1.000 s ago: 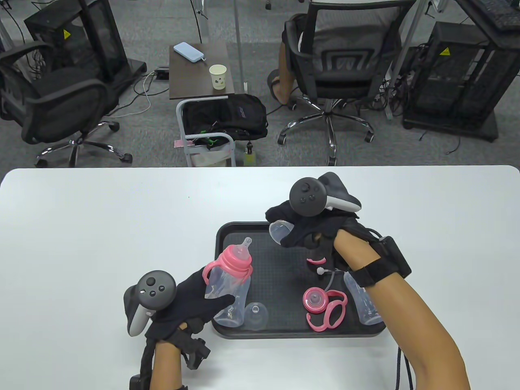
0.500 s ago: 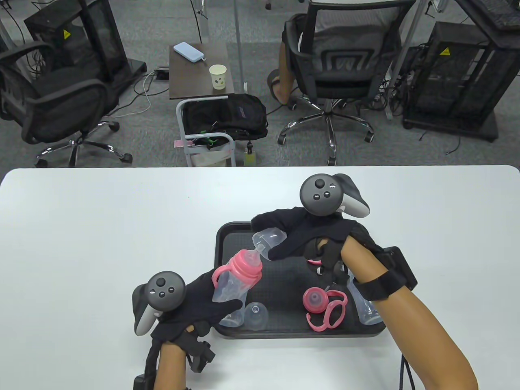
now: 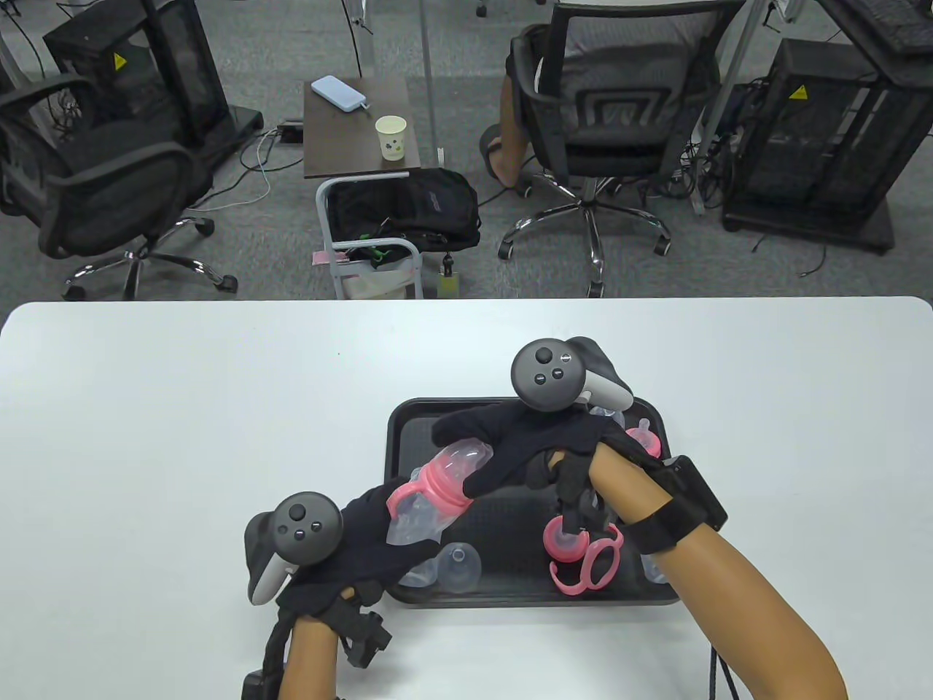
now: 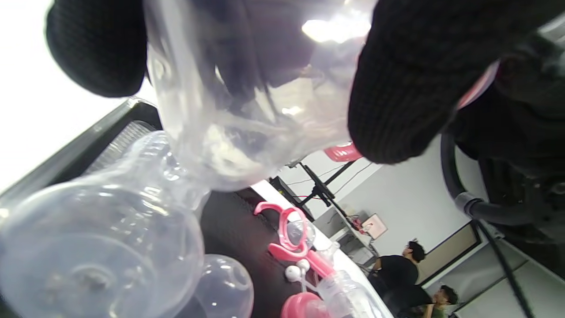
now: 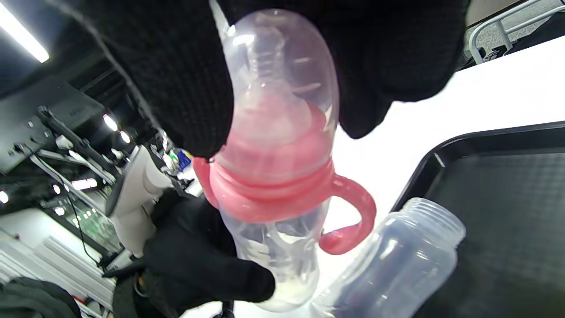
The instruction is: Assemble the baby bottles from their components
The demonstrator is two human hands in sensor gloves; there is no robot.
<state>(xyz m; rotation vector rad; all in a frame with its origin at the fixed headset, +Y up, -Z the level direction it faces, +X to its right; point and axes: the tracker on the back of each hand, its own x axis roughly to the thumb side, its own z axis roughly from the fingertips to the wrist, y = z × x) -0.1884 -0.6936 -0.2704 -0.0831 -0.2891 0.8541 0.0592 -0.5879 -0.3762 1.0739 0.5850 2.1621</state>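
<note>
My left hand grips a clear baby bottle by its body, tilted toward the right above the tray's left side. The bottle carries a pink handled collar with a teat. My right hand pinches a clear dome cap that sits over the teat and against the collar. In the right wrist view the cap covers the teat above the pink collar, with my left hand below on the bottle. The left wrist view shows the held bottle between my gloved fingers.
A black tray holds a loose clear cap, a pink handled collar, another pink teat part and a second empty bottle lying beside the held one. White table surrounds the tray; chairs and a person stand beyond.
My right hand brought the clear cap down and left from above the tray's back onto the bottle's teat. My left hand tilted the bottle toward it and shifted slightly right.
</note>
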